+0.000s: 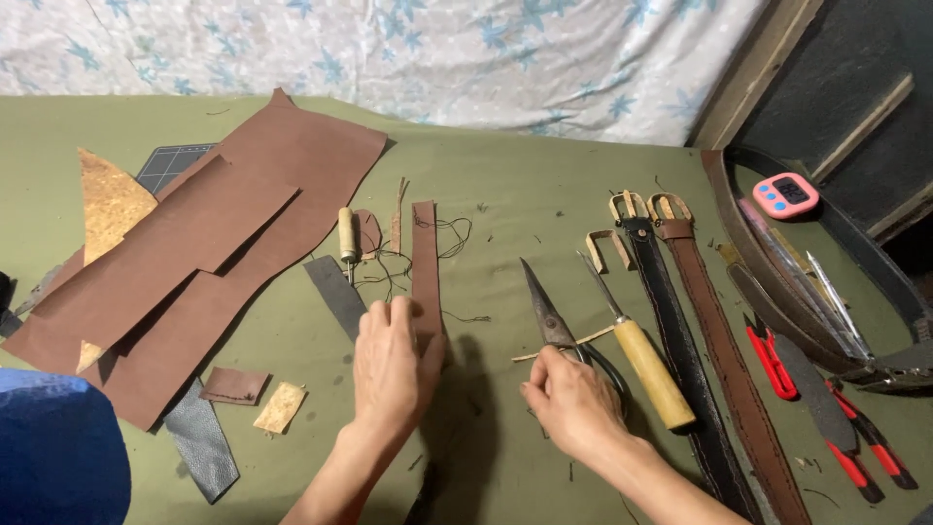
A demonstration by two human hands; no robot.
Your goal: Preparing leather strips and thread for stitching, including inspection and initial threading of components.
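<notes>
My left hand lies flat, fingers together, on the lower end of a narrow brown leather strip that runs away from me, with dark thread tangled beside it. My right hand has its fingers curled on the handle end of black shears, whose blades point away. A wooden-handled awl lies just right of the shears, touching that hand's side.
Large brown leather sheets cover the left of the green mat, with scraps, a cork piece and a small wooden-handled tool. Two buckled belts lie to the right, then red-handled pliers, a curved belt holding tools, a pink timer.
</notes>
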